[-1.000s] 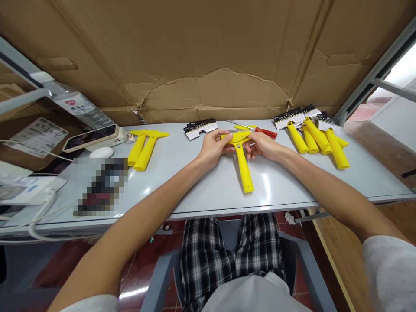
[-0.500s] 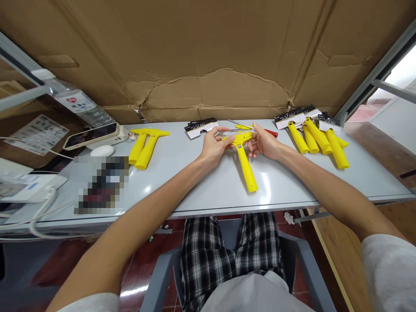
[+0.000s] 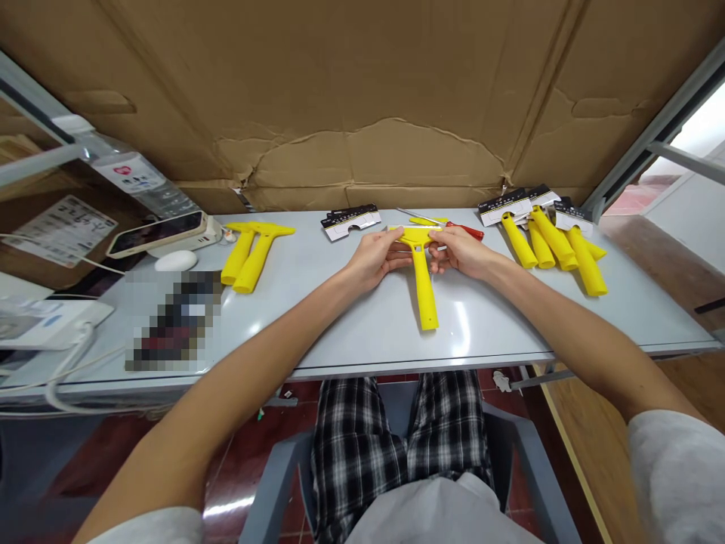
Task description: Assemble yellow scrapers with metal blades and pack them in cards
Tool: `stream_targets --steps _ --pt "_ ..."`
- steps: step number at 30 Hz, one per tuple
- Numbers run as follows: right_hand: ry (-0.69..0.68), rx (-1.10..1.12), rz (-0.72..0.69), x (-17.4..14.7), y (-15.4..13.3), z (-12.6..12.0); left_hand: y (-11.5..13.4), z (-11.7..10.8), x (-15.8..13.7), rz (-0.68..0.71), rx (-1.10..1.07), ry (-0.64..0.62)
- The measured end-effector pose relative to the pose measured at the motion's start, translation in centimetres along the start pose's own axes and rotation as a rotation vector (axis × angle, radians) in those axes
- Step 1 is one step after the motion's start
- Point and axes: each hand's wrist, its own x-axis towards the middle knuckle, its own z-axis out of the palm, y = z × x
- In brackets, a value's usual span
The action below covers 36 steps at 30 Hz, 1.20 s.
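Both hands hold a yellow T-shaped scraper [image 3: 424, 291] above the grey-white table, its handle pointing toward me. A thin, pale metal blade [image 3: 416, 228] lies along the top edge of its head. My left hand [image 3: 374, 258] pinches the head's left end with thumb and fingers. At the right end, my right hand [image 3: 460, 253] is closed on the head, fingers partly tucked beneath. Just behind the head lie a screwdriver [image 3: 465, 230] with a red handle and a flat yellow piece [image 3: 427, 221]. Black-and-white cards [image 3: 351, 221] rest behind my left hand.
Several yellow scraper handles [image 3: 586, 261] with cards [image 3: 504, 205] lie at the right. Two yellow T-shaped scrapers [image 3: 257, 257] lie left. Farther left are a phone [image 3: 157, 234], a white mouse [image 3: 176, 261], a bottle [image 3: 136, 177] and cables. A cardboard wall [image 3: 362, 98] stands behind the table.
The scraper's handle has swung slightly left and points more directly at me. Both hands have shifted their grip on the head, and the blade now sits along its top edge.
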Motion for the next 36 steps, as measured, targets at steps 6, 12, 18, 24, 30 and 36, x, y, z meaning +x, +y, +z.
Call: stream_targets --steps 6,12,18,24,30,36 --pt "-0.003 0.012 -0.014 -0.2 0.0 0.3 -0.1 -0.5 0.2 0.054 0.084 -0.094" --pt "0.014 0.019 0.019 -0.5 -0.3 0.8 -0.1 -0.8 0.2 0.128 0.099 -0.169" --pt "0.041 0.133 0.098 -1.3 -0.9 2.0 -0.1 -0.6 -0.1 0.149 0.124 -0.152" --pt "0.138 0.257 0.121 -1.9 -1.7 3.4 0.0 0.0 -0.8 0.173 0.121 -0.159" --pt "0.122 0.245 0.063 -2.2 -1.7 3.6 0.4 0.2 -0.7 0.111 0.059 -0.046" --pt "0.12 0.173 0.037 -2.2 -1.7 3.2 1.8 -0.3 -0.8 0.077 0.194 0.023"
